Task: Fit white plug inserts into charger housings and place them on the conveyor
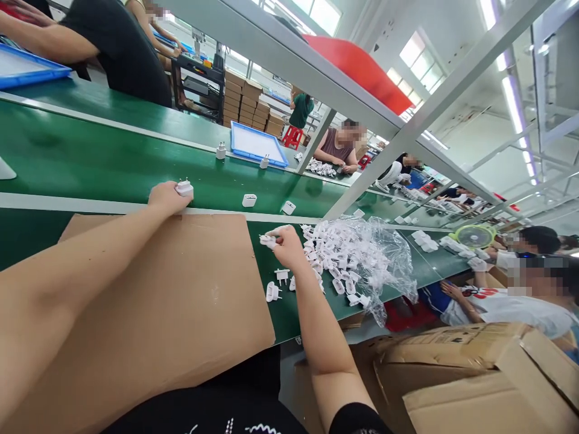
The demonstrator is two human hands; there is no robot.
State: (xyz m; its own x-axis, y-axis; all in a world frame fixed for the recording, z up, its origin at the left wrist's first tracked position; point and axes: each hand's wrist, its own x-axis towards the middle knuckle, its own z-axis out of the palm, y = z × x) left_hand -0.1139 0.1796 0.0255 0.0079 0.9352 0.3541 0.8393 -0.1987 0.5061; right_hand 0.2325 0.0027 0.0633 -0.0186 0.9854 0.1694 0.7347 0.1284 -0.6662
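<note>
My left hand (168,198) is closed on a white plug adapter (184,188) above the near edge of the green conveyor belt (113,163). Its prongs point up. Beyond the right edge of the cardboard sheet (194,301), my right hand (287,246) pinches another white plug piece (268,241). Just below that hand, two loose plugs, one upright (281,275) and one on its side (272,292), lie on the green table. A large pile of white plugs (339,253) sits to the right, partly on clear plastic.
Two white adapters (249,199) (289,207) lie on the belt, with others standing near a blue-rimmed tray (259,144). A slanted metal post (366,175) rises beyond the pile. Cardboard boxes (456,374) and co-workers are at right.
</note>
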